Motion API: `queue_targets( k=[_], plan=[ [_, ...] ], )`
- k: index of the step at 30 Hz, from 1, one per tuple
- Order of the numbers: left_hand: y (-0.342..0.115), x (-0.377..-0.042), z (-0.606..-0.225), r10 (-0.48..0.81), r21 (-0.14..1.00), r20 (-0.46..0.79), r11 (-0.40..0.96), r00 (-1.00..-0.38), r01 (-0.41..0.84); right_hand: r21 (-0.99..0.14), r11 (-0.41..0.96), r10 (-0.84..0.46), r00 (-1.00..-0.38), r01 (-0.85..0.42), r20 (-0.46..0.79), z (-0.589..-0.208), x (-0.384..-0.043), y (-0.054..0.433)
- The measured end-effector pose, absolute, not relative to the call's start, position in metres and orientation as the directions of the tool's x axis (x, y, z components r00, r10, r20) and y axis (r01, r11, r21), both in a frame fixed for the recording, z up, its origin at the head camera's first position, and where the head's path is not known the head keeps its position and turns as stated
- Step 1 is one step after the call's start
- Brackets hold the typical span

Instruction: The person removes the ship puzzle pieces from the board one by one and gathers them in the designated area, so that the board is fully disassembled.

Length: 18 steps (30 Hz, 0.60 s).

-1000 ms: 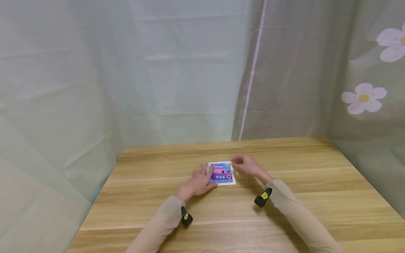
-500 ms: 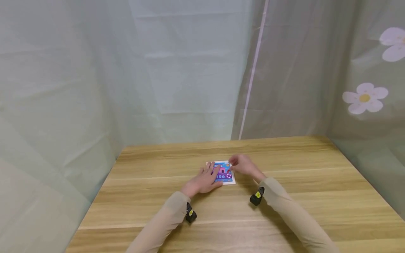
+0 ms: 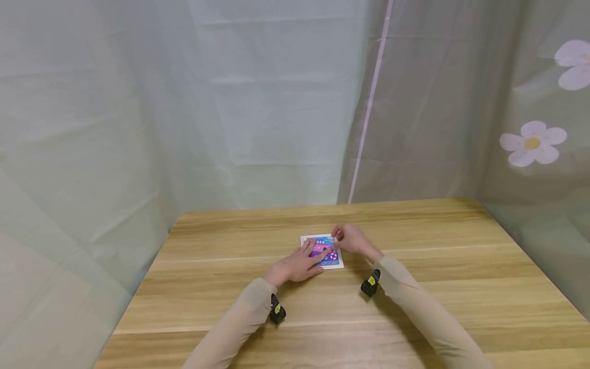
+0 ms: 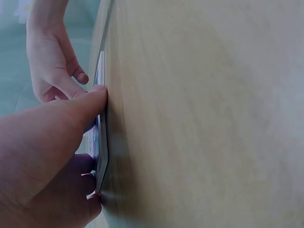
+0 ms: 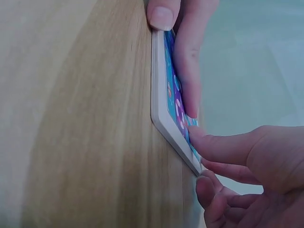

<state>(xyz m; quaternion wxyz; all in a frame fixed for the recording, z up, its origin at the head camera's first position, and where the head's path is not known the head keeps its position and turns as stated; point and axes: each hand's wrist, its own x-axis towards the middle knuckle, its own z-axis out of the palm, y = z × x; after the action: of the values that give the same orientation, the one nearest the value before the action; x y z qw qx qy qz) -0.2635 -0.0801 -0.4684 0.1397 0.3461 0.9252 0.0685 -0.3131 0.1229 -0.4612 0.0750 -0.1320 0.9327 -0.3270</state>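
Both hands now sit closer together on the board (image 3: 334, 260), which lies on the table (image 3: 322, 318): the left hand (image 3: 300, 264) spreads across it, the right hand (image 3: 353, 240) curls at its right edge, grip unclear, seemingly steadying it.

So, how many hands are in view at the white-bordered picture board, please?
2: the left hand rests over the left part of the picture board, and the right hand is at its right edge. No other hand shows.
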Motion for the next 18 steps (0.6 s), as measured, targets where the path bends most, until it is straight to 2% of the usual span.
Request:
queue_targets(
  k=[11,18],
  plan=[
    [-0.0789,-0.2665,-0.4728,0.644,0.245,-0.221,0.764,-0.733,0.597,-0.582,0.761,-0.373,-0.928,-0.287,-0.029,-0.4627,-0.3191,0.1252],
    [-0.0799,-0.2642,-0.471,0.638,0.267,-0.23,0.768,-0.735,0.583,-0.616,0.729,-0.378,-0.926,-0.297,-0.002,-0.4658,-0.3216,0.1249]
  ],
)
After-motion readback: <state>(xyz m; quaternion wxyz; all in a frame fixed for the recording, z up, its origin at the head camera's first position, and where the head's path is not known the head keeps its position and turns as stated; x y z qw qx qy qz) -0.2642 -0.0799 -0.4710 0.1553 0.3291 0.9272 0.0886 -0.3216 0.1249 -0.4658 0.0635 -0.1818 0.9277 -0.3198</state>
